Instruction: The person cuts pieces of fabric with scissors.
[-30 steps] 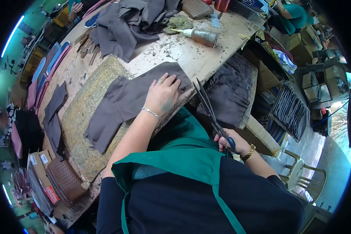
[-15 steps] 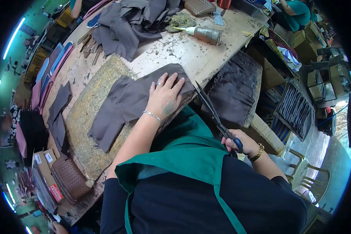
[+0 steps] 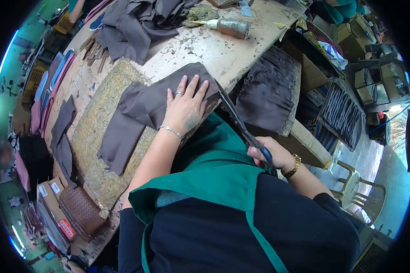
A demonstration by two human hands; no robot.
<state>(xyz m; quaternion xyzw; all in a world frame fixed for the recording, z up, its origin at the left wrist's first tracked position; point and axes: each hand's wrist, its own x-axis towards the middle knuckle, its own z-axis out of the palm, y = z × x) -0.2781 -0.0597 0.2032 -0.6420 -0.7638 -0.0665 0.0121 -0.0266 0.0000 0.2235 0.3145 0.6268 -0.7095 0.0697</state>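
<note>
My left hand [image 3: 185, 107], with a ring and a bracelet, lies flat with spread fingers on a dark grey-brown fabric piece [image 3: 143, 107]. The fabric rests partly on a rough, mottled board [image 3: 89, 150] on the table. My right hand [image 3: 271, 154], wearing a gold watch, is wrapped round the handles of long dark scissors [image 3: 239, 120]. The scissor tips reach the right edge of the fabric near the table's edge. Whether the blades have fabric between them is hard to tell.
More dark fabric [image 3: 139, 27] is heaped at the back beside a glue bottle [image 3: 233, 28]. A dark strip [image 3: 64, 139] and a brown woven case [image 3: 82, 211] are on the left. Boxes, a fabric-covered board [image 3: 269, 91] and a chair [image 3: 355, 189] are on the right.
The scissors have moved left and up, bringing their tips to the fabric's edge. The whole view has shifted slightly. My left hand stays flat on the fabric.
</note>
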